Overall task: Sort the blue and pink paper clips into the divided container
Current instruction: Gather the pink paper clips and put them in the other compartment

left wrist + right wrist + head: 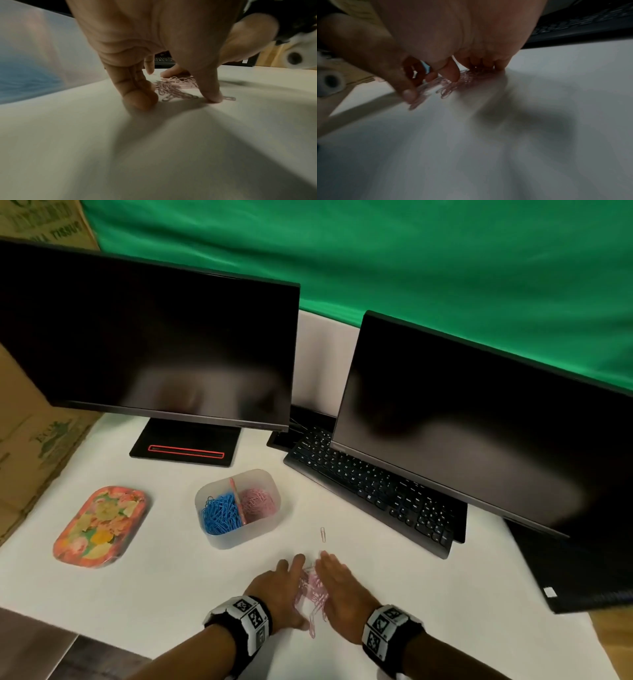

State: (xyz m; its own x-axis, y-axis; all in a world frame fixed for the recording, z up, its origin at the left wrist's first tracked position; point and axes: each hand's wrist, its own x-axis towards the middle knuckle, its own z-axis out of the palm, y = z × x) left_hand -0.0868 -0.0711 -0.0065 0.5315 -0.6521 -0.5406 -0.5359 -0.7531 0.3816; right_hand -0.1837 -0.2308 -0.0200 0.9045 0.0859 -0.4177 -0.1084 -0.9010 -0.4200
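Observation:
A loose heap of pink paper clips lies on the white table near its front edge. My left hand and right hand flank the heap, fingers straight and touching the table. In the left wrist view the fingers and thumb touch the table around the clips. The right wrist view shows the heap under my right fingers. One pink clip lies alone farther back. The divided container holds blue clips on the left and pink clips on the right.
A floral tray sits at the left. A black keyboard lies at the right under a dark monitor; another monitor stands behind the container. Cardboard boxes line the left side.

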